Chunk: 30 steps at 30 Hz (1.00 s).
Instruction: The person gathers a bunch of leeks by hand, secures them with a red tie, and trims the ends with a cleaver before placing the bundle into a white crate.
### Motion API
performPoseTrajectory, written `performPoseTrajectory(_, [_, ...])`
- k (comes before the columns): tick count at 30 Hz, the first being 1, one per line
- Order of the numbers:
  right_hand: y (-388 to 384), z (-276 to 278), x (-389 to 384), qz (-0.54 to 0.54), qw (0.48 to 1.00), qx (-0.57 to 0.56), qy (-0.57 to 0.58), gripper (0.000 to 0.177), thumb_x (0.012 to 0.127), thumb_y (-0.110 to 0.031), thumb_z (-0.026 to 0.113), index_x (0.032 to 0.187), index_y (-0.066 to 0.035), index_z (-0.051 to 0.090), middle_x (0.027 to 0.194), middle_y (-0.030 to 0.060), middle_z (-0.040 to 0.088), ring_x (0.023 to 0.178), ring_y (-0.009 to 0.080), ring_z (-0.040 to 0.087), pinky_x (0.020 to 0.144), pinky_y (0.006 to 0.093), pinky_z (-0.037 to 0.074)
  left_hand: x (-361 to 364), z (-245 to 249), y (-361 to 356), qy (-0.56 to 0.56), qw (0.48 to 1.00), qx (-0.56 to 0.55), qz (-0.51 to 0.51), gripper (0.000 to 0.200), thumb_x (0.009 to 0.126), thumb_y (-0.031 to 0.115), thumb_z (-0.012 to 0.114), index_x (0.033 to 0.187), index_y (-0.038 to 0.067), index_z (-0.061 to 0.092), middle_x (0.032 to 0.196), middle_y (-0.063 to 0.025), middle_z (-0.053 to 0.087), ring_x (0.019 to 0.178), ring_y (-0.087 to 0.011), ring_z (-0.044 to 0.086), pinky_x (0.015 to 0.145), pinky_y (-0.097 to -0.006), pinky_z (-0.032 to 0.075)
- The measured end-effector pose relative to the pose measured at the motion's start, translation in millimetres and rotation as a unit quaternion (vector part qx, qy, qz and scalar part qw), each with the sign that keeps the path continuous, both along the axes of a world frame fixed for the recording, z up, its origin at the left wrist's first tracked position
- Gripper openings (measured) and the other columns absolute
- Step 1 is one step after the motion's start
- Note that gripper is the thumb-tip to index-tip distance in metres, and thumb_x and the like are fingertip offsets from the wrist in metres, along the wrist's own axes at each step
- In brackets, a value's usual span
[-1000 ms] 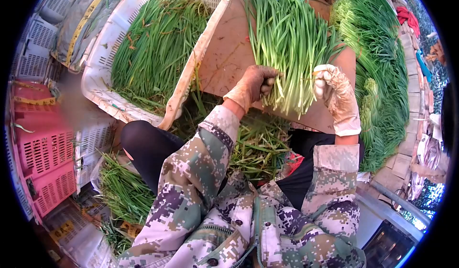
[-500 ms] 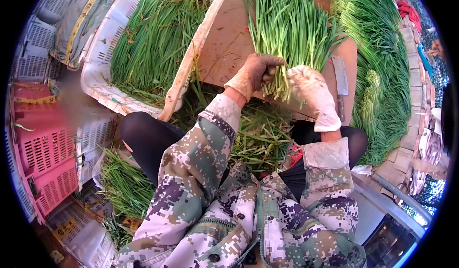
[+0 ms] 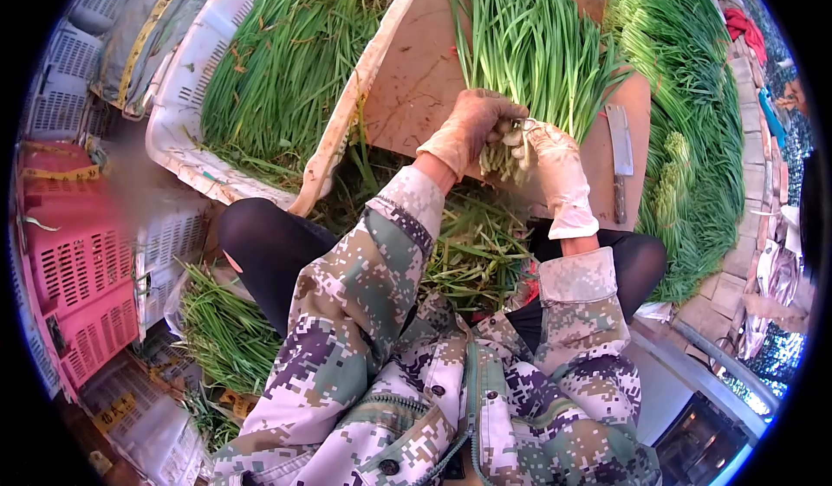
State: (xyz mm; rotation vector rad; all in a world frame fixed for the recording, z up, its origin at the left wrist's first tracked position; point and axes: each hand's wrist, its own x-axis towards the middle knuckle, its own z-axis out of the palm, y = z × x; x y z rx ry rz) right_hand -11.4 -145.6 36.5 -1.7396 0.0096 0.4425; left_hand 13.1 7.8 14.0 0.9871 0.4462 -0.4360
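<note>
Chives (image 3: pixel 539 57), clasped firmly near their stem ends by the left hand (image 3: pixel 472 129), touch the right hand (image 3: pixel 555 164), its curled grip's contents unclear.

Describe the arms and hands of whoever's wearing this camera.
The left hand wears a brown-stained glove, the right hand a paler, cream-coloured one, also stained. The sleeves are pixelated camouflage in green, brown, purple and pale tones, with faded-looking cuffs.
</note>
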Motion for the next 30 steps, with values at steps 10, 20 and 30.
performPoseTrajectory(10, [-13, 33, -42, 0.102, 0.990, 0.001, 0.103, 0.021, 0.096, -0.016, 0.051, 0.085, -0.005, 0.065, 0.076, -0.0007, 0.063, 0.062, 0.0045, 0.051, 0.053, 0.0171, 0.041, 3, -9, 2, 0.017, 0.999, 0.013, 0.030, 0.009, 0.079, 0.008, 0.069, 0.078, 0.000, 0.066, 0.057, -0.0019, 0.054, 0.041, -0.0088, 0.041, 0.037, -0.0225, 0.029])
performPoseTrajectory(20, [-44, -71, -140, 0.540, 0.689, -0.470, -0.109, 0.016, 0.078, -0.017, 0.056, 0.078, -0.011, 0.071, 0.079, 0.0119, 0.069, 0.076, 0.0300, 0.068, 0.062, 0.0427, 0.053, 6, -5, -5, -0.069, 0.968, 0.232, -0.061, 0.018, 0.081, 0.015, 0.070, 0.088, -0.002, 0.067, 0.059, -0.0039, 0.061, 0.042, -0.0077, 0.046, 0.038, -0.0234, 0.036])
performPoseTrajectory(30, [-44, -28, -157, 0.347, 0.779, -0.438, -0.284, 0.010, 0.075, -0.015, 0.056, 0.075, -0.010, 0.064, 0.068, 0.0115, 0.063, 0.064, 0.0288, 0.064, 0.054, 0.0405, 0.050, -11, -5, -4, -0.204, 0.815, 0.541, 0.025, 0.025, 0.074, 0.027, 0.070, 0.083, 0.005, 0.071, 0.073, -0.0100, 0.069, 0.070, -0.0236, 0.067, 0.068, -0.0320, 0.052])
